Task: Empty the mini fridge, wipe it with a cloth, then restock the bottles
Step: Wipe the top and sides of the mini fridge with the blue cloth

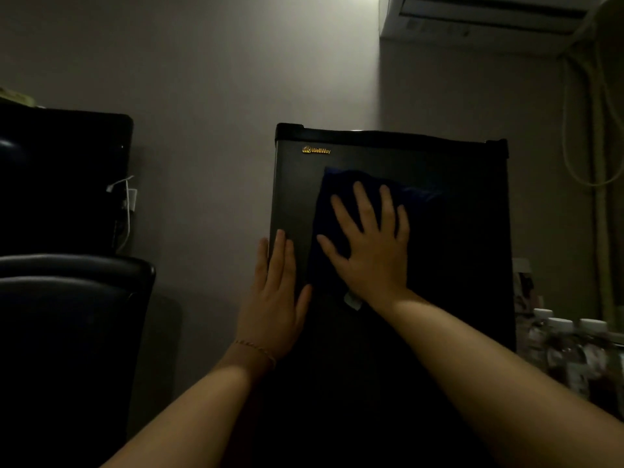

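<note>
A black mini fridge (456,170) with a gold logo stands in front of me, its door closed. A dark blue cloth (341,187) lies flat against the upper door. My right hand (368,244) presses on the cloth with fingers spread and straight. My left hand (273,295) rests flat on the door's left edge, fingers straight, a thin bracelet at the wrist. Several clear bottles with white caps (560,346) stand to the right of the fridge, low in the frame.
A dark padded chair (67,298) fills the left side, with a white cable (128,211) hanging beside it. A bare wall is behind the fridge. An air conditioner (479,18) hangs at top right, with hoses running down the right wall.
</note>
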